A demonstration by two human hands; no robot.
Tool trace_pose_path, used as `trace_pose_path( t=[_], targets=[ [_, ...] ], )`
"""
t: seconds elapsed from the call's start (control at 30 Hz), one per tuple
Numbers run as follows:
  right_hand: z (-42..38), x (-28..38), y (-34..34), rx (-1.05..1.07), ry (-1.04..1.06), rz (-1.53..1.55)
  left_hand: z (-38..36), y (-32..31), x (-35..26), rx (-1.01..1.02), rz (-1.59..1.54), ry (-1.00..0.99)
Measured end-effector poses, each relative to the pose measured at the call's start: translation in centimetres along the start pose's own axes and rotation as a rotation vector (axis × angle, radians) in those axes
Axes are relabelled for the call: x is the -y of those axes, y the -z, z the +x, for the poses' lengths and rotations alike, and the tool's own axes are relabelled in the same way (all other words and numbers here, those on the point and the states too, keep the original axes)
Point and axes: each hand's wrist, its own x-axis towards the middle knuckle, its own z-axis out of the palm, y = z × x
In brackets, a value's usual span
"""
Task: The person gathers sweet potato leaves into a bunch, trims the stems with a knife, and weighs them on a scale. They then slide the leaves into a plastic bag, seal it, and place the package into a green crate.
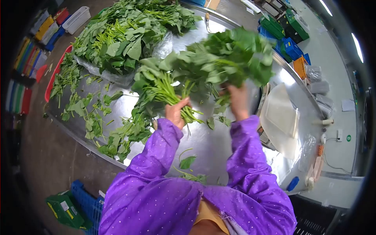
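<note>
My left hand (177, 112) is closed around the stems of a bunch of leafy greens (159, 87), cut ends pointing toward the right. Over the table, my right hand (238, 100) grips a second bunch of leafy greens (239, 55), its leaves fanned out and smeared by motion. The leaves of the two bunches overlap between my hands. Below them, a loose leaf on a stem (187, 162) lies on the metal table (209, 152) near my body.
A big heap of greens (131, 47) sits on clear plastic at the back left, beside a red tray (58, 74). Scattered sprigs (92, 121) cover the left side. A wooden-handled tool (207, 23) lies at the far edge. On the right is a translucent sheet (280, 117).
</note>
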Motion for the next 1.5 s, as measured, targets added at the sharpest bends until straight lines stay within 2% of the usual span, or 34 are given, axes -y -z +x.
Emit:
trace_pose_path(
  t=[0.03,0.07,0.1,0.13,0.2,0.23,0.27,0.33,0.4,0.47,0.53,0.6,0.63,0.73,0.8,0.83,0.87,0.93,0.97,1.07,1.13,1.2,1.23,1.33,1.37,1.47,1.5],
  targets=[
    [1.0,2.0,1.9,-0.012,0.029,-0.051,0.0,1.1,-0.9,-0.021,0.055,-0.039],
    [1.5,4.5,3.3,-0.036,0.069,0.037,-0.1,2.2,-1.6,-0.007,0.007,-0.081],
    [2.4,5.8,4.6,-0.045,0.023,0.469,-0.3,2.7,-2.0,-0.03,0.03,-0.131],
    [3.4,3.9,5.5,0.185,-0.064,0.799,-0.5,3.2,-2.4,-0.055,0.057,-0.177],
    [4.4,-0.9,5.1,0.188,-0.407,-0.006,-0.4,3.8,-2.1,-0.067,-0.009,-0.209],
    [3.6,-1.0,4.5,0.138,-0.492,0.292,-0.3,3.8,-2.3,-0.007,0.045,-0.274],
    [4.1,-1.5,4.7,0.311,-0.562,0.65,0.0,3.4,-2.5,-0.012,0.036,-0.294],
    [2.5,-1.3,2.2,0.472,-0.594,0.997,-1.4,2.8,-2.3,-0.046,0.036,-0.288],
    [1.0,-2.3,0.0,0.361,-0.712,1.001,-1.0,2.6,-1.9,-0.016,0.037,-0.314],
    [-1.7,-3.0,-2.6,0.34,-0.732,1.111,-1.8,2.1,-1.7,-0.006,0.023,-0.286],
    [-3.2,-4.3,-3.8,0.412,-0.706,1.118,-2.5,1.7,-1.1,0.028,0.038,-0.254],
    [-4.8,-4.5,-4.7,0.389,-0.823,0.977,-3.0,1.5,-0.8,0.033,0.078,-0.173],
    [-5.2,-5.9,-4.9,0.394,-0.906,0.904,-2.9,1.8,-0.8,0.16,0.088,-0.035],
    [-7.5,-7.9,-5.5,0.359,-0.794,0.433,-1.9,5.0,1.6,0.094,0.024,0.235],
    [-8.7,-7.5,-5.6,0.463,-0.74,0.118,-1.9,6.4,2.3,0.143,-0.109,0.427],
    [-8.6,-7.8,-4.9,0.6,-0.738,-0.066,-2.0,7.1,2.5,0.168,-0.178,0.521],
    [-8.3,-8.0,-4.0,0.736,-0.729,-0.251,-2.1,7.8,2.6,0.249,-0.16,0.55],
    [-7.3,-5.9,-3.9,0.94,-0.782,-0.434,-2.4,8.6,2.1,0.414,-0.121,0.605],
    [-7.1,-5.1,-4.0,1.039,-0.804,-0.525,-2.6,8.6,1.5,0.563,-0.103,0.625],
    [-7.5,-5.0,-4.3,1.127,-0.892,-0.19,-2.5,9.2,0.5,0.68,0.014,0.697],
    [-8.0,-5.5,-4.4,1.205,-0.966,-0.098,-3.3,9.4,-0.3,0.554,0.058,0.653],
    [-8.7,-6.2,-4.1,1.194,-1.066,-0.111,-4.3,9.0,-0.7,0.477,0.2,0.606],
    [-9.6,-5.7,-4.5,1.117,-1.14,-0.051,-4.4,8.9,0.2,0.447,0.154,0.573],
    [-10.6,-9.6,-3.1,1.179,-1.285,0.346,-5.7,7.5,0.6,0.34,0.214,0.417],
    [-11.1,-9.9,-2.9,1.082,-1.341,0.327,-5.9,7.3,0.7,0.296,0.219,0.395],
    [-12.0,-9.8,-1.3,0.924,-1.188,0.147,-6.2,6.5,1.4,0.267,0.179,0.279],
    [-11.6,-5.3,-1.3,0.879,-0.951,-0.187,-6.0,6.7,1.1,0.27,0.254,0.298]
  ],
)
